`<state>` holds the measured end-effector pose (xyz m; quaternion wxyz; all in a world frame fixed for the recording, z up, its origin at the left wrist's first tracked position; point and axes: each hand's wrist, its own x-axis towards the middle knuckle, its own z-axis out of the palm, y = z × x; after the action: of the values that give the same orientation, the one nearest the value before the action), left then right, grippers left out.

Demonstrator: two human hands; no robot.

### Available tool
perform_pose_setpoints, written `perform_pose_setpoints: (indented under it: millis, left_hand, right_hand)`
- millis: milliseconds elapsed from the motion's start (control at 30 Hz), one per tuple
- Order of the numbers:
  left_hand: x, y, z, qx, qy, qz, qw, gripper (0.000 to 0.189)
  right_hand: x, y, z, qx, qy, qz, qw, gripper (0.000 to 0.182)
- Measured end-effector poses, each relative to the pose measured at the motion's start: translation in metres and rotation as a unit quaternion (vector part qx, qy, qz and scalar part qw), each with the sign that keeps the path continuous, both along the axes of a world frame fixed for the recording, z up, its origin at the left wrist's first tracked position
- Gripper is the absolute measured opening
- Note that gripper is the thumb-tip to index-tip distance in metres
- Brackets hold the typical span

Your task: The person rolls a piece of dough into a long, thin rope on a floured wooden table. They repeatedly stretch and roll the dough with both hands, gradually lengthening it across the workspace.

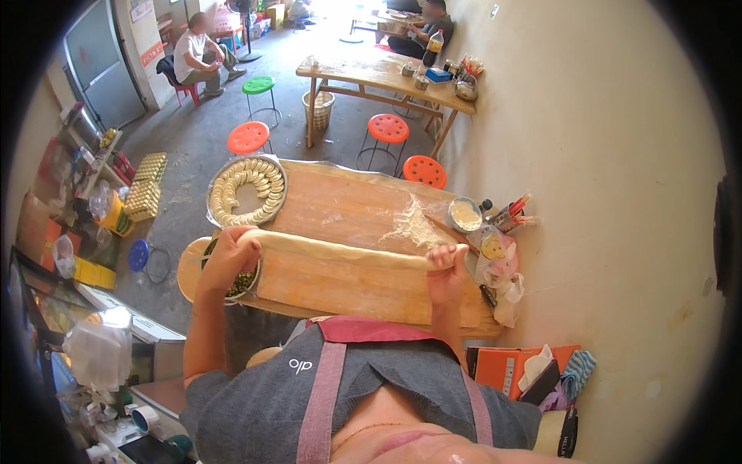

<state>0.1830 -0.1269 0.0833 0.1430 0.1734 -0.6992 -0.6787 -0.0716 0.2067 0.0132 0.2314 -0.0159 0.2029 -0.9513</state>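
Note:
A long rope of pale dough (342, 250) stretches between my two hands above a wooden board (348, 290). My left hand (235, 252) grips its left end, over a bowl of chopped green filling (242, 284) that the hand and forearm partly cover. At the other end, my right hand (445, 261) is closed around the dough, and a short stub sticks out past the fingers. A round tray (282, 200) at the board's far left corner bears rings of shaped dumplings (223, 200). Loose flour (417, 226) is scattered on the board's right part.
A bowl of flour (465, 214), a rolling pin (443, 226), a chopstick holder (503, 219), a plastic bag (498, 272) and a black-handled knife (488, 296) line the right side by the wall. Stools (388, 127) and a wooden table (359, 69) stand beyond. Two people sit farther back.

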Motion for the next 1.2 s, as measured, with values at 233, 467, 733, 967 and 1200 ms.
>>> perform_pose_setpoints:
  millis: [233,467,733,967,1200]
  left_hand:
    - [-0.025,-0.008,-0.01,-0.424,-0.145,-0.087,0.89,0.063]
    - [-0.011,-0.036,-0.095,-0.614,-0.193,-0.09,0.76,0.074]
    - [-0.016,-0.04,-0.133,-0.552,-0.226,-0.078,0.799,0.073]
    - [-0.03,-0.051,-0.166,-0.48,-0.197,-0.169,0.838,0.053]
    - [-0.048,-0.055,-0.197,-0.504,-0.243,-0.251,0.79,0.059]
  right_hand:
    - [-0.102,0.101,-0.087,-0.126,0.184,0.028,0.974,0.033]
    - [-0.076,0.06,-0.024,0.059,-0.066,-0.224,0.971,0.034]
    - [-0.121,0.126,-0.097,0.046,0.008,-0.185,0.982,0.023]
    - [-0.128,0.175,-0.134,0.047,0.125,-0.033,0.99,0.015]
    - [-0.125,0.159,-0.156,0.24,-0.063,-0.251,0.936,0.01]
